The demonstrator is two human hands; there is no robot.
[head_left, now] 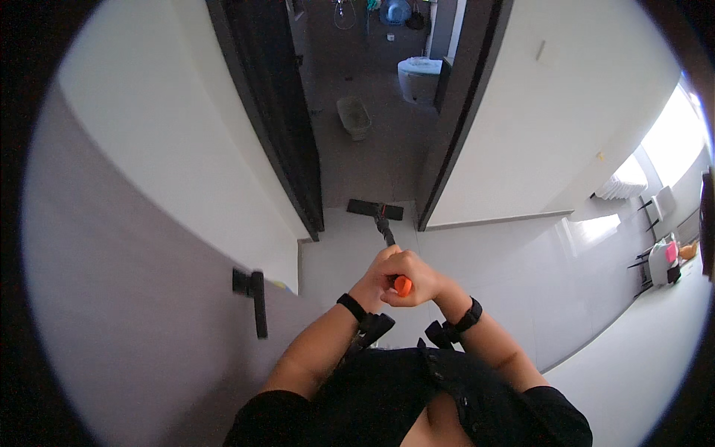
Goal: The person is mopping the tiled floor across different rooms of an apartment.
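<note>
Our hands wrap tightly around a long-handled floor tool [386,230], left hand [377,277] and right hand [419,277] pressed together, an orange end cap [403,286] poking out, all on our side of the dark door frame [471,112]. Left of that frame and nearer us, we see a black door lever [258,302]. The tool's flat black head [363,207] sits between the frame's feet. Beyond the frame we see a pale oblong basin [360,136], then a white toilet [419,68] farther right

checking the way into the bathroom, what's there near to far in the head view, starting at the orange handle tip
Orange handle tip, flat mop head, oblong basin, toilet, round blue basin.
</note>
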